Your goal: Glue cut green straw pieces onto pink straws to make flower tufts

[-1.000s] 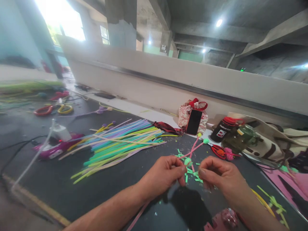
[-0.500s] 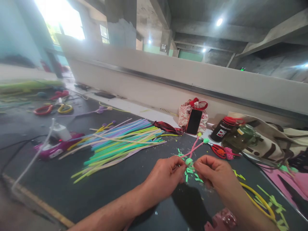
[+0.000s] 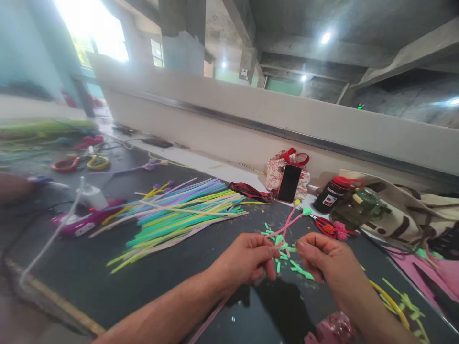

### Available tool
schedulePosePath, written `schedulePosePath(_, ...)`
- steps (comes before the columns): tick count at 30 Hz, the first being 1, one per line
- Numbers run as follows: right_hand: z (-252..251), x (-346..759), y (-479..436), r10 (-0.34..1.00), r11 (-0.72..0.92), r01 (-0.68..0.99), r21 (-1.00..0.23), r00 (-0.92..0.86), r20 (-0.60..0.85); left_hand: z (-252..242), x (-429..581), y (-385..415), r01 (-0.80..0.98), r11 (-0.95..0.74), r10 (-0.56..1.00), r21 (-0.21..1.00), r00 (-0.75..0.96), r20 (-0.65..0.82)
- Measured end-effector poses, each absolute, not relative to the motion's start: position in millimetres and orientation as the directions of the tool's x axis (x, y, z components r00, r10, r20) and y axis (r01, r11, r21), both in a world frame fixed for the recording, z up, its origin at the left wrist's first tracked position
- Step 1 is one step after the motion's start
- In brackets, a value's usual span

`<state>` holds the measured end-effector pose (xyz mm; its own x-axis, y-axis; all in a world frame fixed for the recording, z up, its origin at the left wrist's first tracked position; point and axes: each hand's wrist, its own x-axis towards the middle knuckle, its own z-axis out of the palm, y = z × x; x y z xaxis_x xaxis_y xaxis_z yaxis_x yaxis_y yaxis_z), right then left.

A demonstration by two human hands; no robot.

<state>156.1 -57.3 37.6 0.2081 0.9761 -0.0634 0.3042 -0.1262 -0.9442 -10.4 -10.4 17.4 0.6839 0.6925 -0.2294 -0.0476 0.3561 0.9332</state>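
My left hand [image 3: 251,258] is closed, thumb and forefinger pinching a pink pipe cleaner [image 3: 278,245]. A pink length [image 3: 212,316] also shows below my left forearm. Just right of those fingertips, my right hand [image 3: 324,258] pinches the end of a green fuzzy strip [image 3: 291,249], apparently a pipe cleaner, which runs toward the left hand. Behind the hands lie two pink stems with a yellow tip [image 3: 297,202] and a green tip [image 3: 307,211]. Cut green pieces [image 3: 301,271] are scattered below and around the fingers.
Many coloured pipe cleaners [image 3: 179,215] lie left of my hands. Red-handled scissors [image 3: 324,227], a phone [image 3: 289,183], a black bottle [image 3: 332,193] and a green jug [image 3: 360,205] stand behind. A purple power strip [image 3: 77,224] and another person's blurred hand [image 3: 14,188] are at left.
My right hand has moved slightly right, and the round green bit between my hands now looks like a drawn-out strip. Another person's hand has come in at the left edge.
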Motion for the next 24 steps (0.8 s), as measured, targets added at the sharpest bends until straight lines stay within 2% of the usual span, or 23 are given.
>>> schedulePosePath(6,41,157,-60,0.977,-0.111,0.309,-0.945,0.207,-0.047,15,-10,-10,-0.029,0.337,0.675,0.941,0.704,-0.22)
schedulePosePath(14,37,147,-54,0.976,-0.154,0.427,-0.891,0.207,-0.069,9,-8,-13,0.124,0.028,0.758,0.992,0.644,-0.102)
schedulePosePath(24,37,148,-55,0.976,-0.16,0.514,-0.843,0.21,-0.058,14,-12,-17,0.237,-0.177,0.803,0.955,0.596,0.001)
